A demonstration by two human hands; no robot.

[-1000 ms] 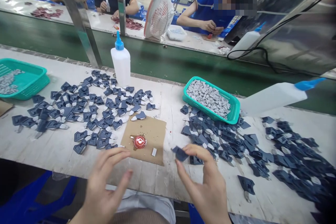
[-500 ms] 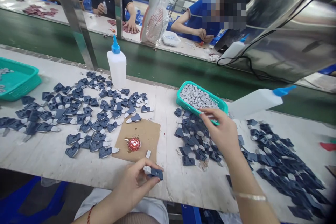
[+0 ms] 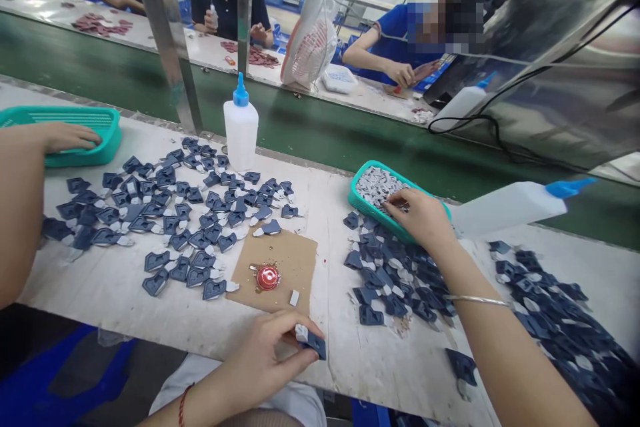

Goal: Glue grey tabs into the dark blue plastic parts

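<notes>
Near the front edge of the table, my left hand (image 3: 273, 357) pinches a dark blue plastic part (image 3: 313, 344) with a light grey tip between thumb and fingers. My right hand (image 3: 423, 217) reaches into a green basket (image 3: 357, 203) full of small light grey pieces (image 3: 376, 185). Its fingertips are bent together down among the pieces; whether they hold one is hidden. A brown cardboard square (image 3: 295, 253) lies ahead of my left hand, bearing a red round cap (image 3: 268, 277) in a wet, shiny patch and a small grey block (image 3: 294, 297).
Dark blue parts with grey tips (image 3: 170, 213) spread across the left. More dark parts (image 3: 385, 273) pile below the basket and at far right. A white bottle (image 3: 241, 133) stands upright; another bottle (image 3: 510, 207) leans right. Another person's hand (image 3: 70, 137) rests in the left green basket (image 3: 113, 140).
My right hand has moved from the basket's near rim in among the grey pieces. Another person's arm has come in at the left over the other basket. The view has shifted slightly left.
</notes>
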